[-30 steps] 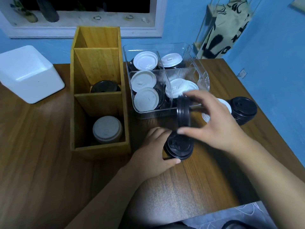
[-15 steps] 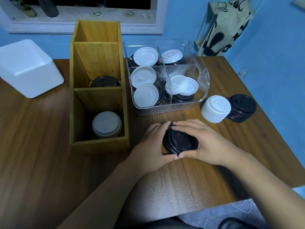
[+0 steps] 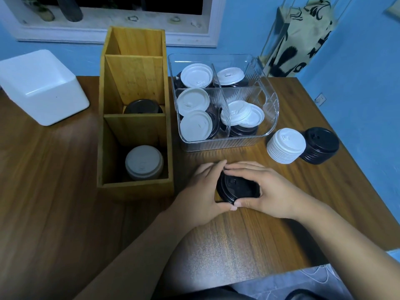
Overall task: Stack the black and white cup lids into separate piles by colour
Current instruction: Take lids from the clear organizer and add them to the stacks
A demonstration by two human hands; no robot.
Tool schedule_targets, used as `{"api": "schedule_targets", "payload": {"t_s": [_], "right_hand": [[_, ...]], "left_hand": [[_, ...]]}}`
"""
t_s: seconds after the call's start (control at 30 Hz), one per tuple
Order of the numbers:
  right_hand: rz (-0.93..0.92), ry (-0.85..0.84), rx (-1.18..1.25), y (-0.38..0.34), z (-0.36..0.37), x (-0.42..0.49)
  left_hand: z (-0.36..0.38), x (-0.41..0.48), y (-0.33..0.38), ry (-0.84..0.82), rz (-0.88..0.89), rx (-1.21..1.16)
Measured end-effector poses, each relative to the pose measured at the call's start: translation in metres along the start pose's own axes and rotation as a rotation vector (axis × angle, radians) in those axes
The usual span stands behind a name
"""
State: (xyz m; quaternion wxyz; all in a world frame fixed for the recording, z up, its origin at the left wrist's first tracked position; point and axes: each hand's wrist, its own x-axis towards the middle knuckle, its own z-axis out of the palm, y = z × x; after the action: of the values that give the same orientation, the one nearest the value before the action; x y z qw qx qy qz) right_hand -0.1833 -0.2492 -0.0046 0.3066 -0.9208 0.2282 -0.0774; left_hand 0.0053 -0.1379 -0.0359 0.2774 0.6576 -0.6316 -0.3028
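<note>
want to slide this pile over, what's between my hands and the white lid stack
Just bare table, as the head view shows. The left hand and right hand grip the black lids, apart from the white lid stack.

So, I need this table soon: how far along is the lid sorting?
Done: a white stack and a black stack stand side by side right of the clear bin. In hand: left hand and right hand grip another black pile on the table. To do: mixed white and black lids lie in the bin.
</note>
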Motion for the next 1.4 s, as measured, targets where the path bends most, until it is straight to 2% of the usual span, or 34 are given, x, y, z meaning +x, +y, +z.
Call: {"api": "schedule_targets", "payload": {"t_s": [0.2,0.3,0.47,0.53,0.63,0.7,0.83,0.97,1.03,1.27,1.4], "right_hand": [[-0.002,-0.059,-0.026,0.0,-0.003,0.003],[0.057,-0.079,0.003,-0.001,-0.005,0.003],[0.12,-0.001,0.261,-0.003,-0.003,-0.001],[0.117,0.113,0.324,-0.006,-0.01,0.0],[0.063,0.405,0.044,-0.012,-0.038,0.016],[0.033,0.503,-0.218,-0.012,-0.061,0.035],[0.097,0.327,-0.451,-0.006,-0.09,0.08],[0.136,0.088,-0.453,0.0,-0.093,0.114],[0.132,0.078,-0.445,0.002,-0.092,0.121],[0.104,0.251,-0.392,-0.001,-0.095,0.105],[0.106,0.5,-0.26,-0.021,-0.088,0.06]], "left_hand": [[0.0,-0.001,0.0,-0.013,0.025,0.032],[0.0,-0.003,0.001,-0.02,0.024,0.029],[0.0,-0.001,0.002,0.019,0.049,0.006],[0.001,-0.001,0.001,0.037,0.076,0.04],[0.003,0.0,0.001,0.068,0.095,0.069],[0.005,0.0,0.001,0.08,0.101,0.089],[0.007,0.0,0.002,0.084,0.113,0.119],[0.006,-0.001,0.002,0.075,0.109,0.113],[0.006,-0.001,0.001,0.074,0.105,0.109],[0.007,-0.001,0.002,0.077,0.08,0.093],[0.008,-0.003,0.0,0.089,0.055,0.088]]}}
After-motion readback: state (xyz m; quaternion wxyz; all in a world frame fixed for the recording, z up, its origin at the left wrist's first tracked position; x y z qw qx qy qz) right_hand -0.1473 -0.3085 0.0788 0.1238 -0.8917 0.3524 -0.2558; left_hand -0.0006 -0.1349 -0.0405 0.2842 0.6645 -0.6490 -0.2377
